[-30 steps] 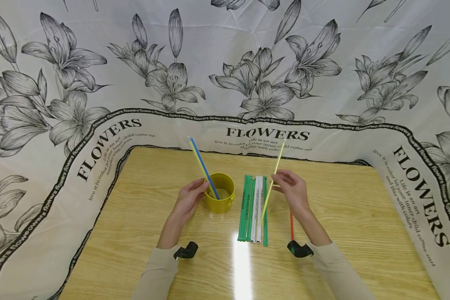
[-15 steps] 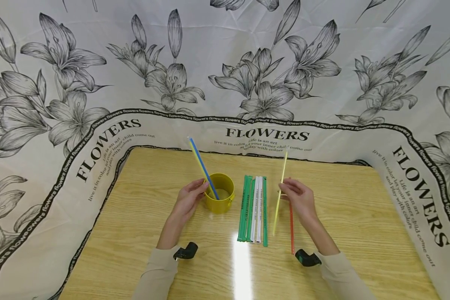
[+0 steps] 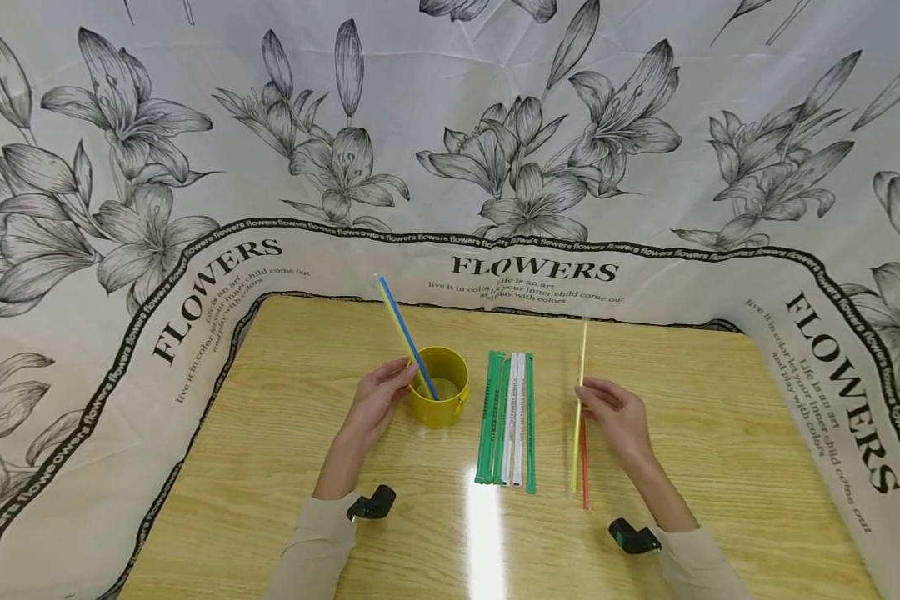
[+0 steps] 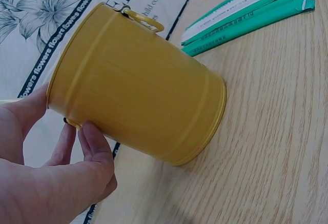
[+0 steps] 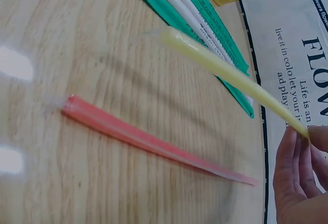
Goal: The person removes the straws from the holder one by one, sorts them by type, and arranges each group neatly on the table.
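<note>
My left hand (image 3: 378, 400) pinches the rim of a small yellow metal bucket (image 4: 138, 90), with fingertips by a handle loop on its side. A blue straw (image 3: 408, 336) and a yellow straw (image 3: 396, 317) lean out of the bucket to the left. Between thumb and fingers, my right hand (image 3: 617, 417) pinches a yellow straw (image 5: 225, 73) in a clear wrapper. This straw hangs above the table, its lower end pointing toward the person. Under it a red straw (image 5: 138, 137), also in clear wrapping, lies on the wood.
Several green paper-wrapped straws (image 3: 487, 425) and white paper-wrapped straws (image 3: 518, 417) lie side by side between the bucket and the right hand. The wooden table (image 3: 307, 333) ends at a flower-printed cloth (image 3: 495, 200) at the back and sides.
My right hand has moved right and toward the person, carrying the yellow straw from over the paper-wrapped straws to beside the red straw. The left hand and bucket have stayed put.
</note>
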A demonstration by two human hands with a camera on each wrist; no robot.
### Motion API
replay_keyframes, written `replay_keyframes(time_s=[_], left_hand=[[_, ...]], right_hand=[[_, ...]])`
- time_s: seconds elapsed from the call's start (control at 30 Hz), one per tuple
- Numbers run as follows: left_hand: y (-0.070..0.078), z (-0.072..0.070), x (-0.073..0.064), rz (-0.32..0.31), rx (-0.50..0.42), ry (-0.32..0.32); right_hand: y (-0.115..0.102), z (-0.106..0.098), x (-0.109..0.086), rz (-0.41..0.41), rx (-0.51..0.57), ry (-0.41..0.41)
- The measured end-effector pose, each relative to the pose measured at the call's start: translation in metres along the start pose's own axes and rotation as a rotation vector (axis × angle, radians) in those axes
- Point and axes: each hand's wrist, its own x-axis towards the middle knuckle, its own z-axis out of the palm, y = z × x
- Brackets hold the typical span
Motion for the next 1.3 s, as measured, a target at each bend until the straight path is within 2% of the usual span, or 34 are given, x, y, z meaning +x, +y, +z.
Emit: replay_keyframes(time_s=[0.4, 0.63, 0.87, 1.07, 1.3], left_hand=[[-0.001, -0.001, 0.001, 0.006, -0.004, -0.002], [-0.002, -0.003, 0.002, 0.006, 0.012, -0.016], [-0.002, -0.003, 0.002, 0.007, 0.008, -0.019], [-0.002, -0.002, 0.002, 0.006, 0.008, -0.018], [-0.003, -0.002, 0.002, 0.012, 0.000, -0.021]], right_hand=[[0.018, -0.016, -0.007, -0.003, -0.040, 0.007], [0.023, -0.023, -0.009, 0.021, -0.041, 0.025], [0.027, -0.027, -0.010, 0.049, -0.108, 0.038], [0.033, -0.028, -0.009, 0.067, -0.111, 0.035], [0.037, -0.026, -0.006, 0.049, -0.222, 0.057]])
